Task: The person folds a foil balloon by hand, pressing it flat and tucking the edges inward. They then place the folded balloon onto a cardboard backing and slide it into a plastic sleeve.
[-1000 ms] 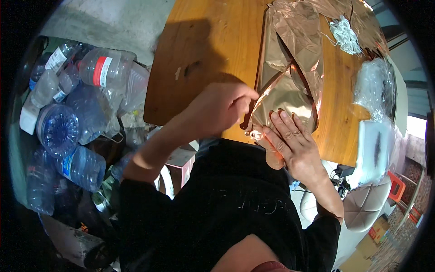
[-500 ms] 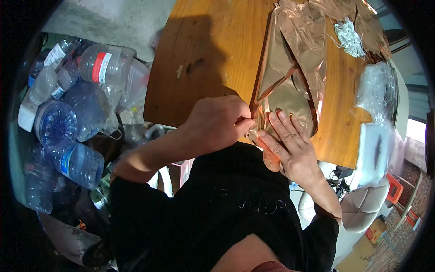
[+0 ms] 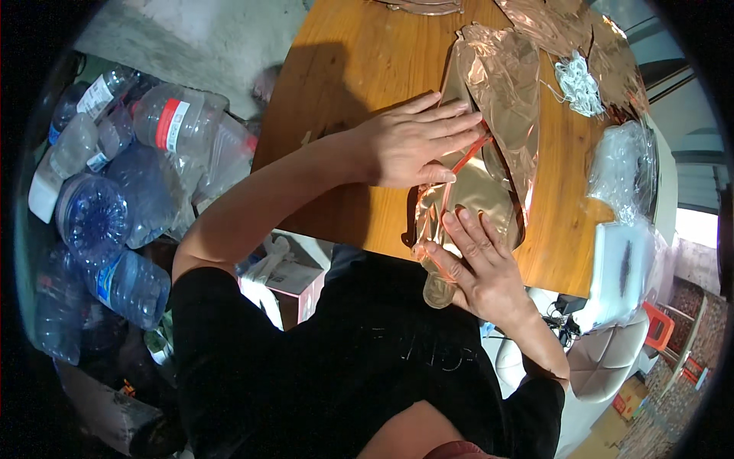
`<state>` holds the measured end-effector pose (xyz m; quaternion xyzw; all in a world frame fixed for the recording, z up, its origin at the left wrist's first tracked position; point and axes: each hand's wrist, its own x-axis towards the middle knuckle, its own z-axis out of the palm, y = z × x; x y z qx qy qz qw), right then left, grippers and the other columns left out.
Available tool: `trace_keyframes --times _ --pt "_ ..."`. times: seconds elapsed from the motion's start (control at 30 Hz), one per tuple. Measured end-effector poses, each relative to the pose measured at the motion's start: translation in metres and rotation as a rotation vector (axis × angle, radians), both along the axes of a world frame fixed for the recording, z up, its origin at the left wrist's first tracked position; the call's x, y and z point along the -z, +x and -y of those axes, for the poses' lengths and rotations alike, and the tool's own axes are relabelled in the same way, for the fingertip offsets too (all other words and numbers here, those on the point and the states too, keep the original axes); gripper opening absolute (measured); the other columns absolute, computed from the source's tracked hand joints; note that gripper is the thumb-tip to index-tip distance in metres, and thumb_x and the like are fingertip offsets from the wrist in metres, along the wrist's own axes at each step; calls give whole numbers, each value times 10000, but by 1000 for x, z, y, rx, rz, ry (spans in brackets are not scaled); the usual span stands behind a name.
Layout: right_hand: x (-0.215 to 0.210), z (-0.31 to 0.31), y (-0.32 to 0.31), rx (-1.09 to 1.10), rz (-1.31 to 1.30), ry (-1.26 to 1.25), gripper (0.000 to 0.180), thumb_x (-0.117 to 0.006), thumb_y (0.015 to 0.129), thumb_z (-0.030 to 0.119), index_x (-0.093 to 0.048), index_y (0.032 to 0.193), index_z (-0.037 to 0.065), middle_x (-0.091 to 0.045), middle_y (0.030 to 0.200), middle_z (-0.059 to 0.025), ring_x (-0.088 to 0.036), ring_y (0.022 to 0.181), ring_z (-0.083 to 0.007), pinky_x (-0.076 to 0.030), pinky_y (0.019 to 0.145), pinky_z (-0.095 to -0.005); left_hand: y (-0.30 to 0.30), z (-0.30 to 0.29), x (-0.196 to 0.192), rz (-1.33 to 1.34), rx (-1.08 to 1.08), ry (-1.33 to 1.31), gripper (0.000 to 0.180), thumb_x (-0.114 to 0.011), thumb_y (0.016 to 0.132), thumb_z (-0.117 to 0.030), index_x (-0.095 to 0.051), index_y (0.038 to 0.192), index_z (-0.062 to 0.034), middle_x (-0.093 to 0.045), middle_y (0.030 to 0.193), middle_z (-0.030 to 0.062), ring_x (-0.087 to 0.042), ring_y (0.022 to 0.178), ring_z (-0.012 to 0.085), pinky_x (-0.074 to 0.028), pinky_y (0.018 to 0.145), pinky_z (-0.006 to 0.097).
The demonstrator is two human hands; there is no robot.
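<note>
Head view: foil (image 3: 492, 188) lies lengthwise on desk (image 3: 566, 180), near tip hanging past the front edge. Left grip (image 3: 405, 145) spread flat, palm down, fingers across foil's left side, pinching nothing; can't tell how hard it presses. Right grip (image 3: 486, 273) also flat, fingers extended over foil's near end, nothing clasped. White string (image 3: 579, 84) right of foil, clear plastic (image 3: 623, 164) at desk's right edge, bottles (image 3: 130, 287) piled left of desk
</note>
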<state>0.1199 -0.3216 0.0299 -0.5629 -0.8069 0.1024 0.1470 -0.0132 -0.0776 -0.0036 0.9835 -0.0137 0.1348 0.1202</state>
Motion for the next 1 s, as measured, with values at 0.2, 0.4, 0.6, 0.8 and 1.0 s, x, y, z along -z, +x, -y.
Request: trace_keyframes --times 0.2,0.4,0.6,0.8,1.0 --pt "-15 -4 14 -15 -265 -9 516 -732 770 241 -661 1248 59 -577 1310 -135 -578 1193 -344 -461 1001 -425 4 0 3 19 21 1 678 -587 937 -407 -372 1513 -122 -276 1608 101 -218 1501 269 -145 1223 480" --pt "-22 -61 -1 -69 220 277 392 -647 736 139 -695 1114 51 -606 1172 -97 -602 999 -225 -474 775 -316 3 -3 10 39 22 38 675 -588 921 -393 -371 1519 -167 -308 1598 85 -250 1492 260 -151 1222 472" --pt "-17 -80 3 -375 248 359 349 -674 760 175 -662 1093 70 -628 1159 -70 -593 1068 -213 -485 839 -332 2 -3 9 35 28 90 677 -533 921 -421 -360 1524 -166 -296 1604 92 -247 1495 259 -147 1221 467" --pt "-17 -82 6 -304 371 463 329 -650 796 168 -652 1118 100 -637 1124 -27 -606 1023 -191 -481 854 -332 3 -1 8 -37 5 148 740 -492 929 -470 -281 1545 -117 -241 1625 85 -188 1512 248 -91 1238 455" --pt "-13 -90 2 -378 360 444 305 -662 760 157 -664 1059 98 -644 1119 -34 -609 1024 -202 -481 855 -335 3 0 8 -54 -2 130 728 -484 932 -413 -260 1552 -105 -214 1634 88 -167 1518 233 -69 1244 441"
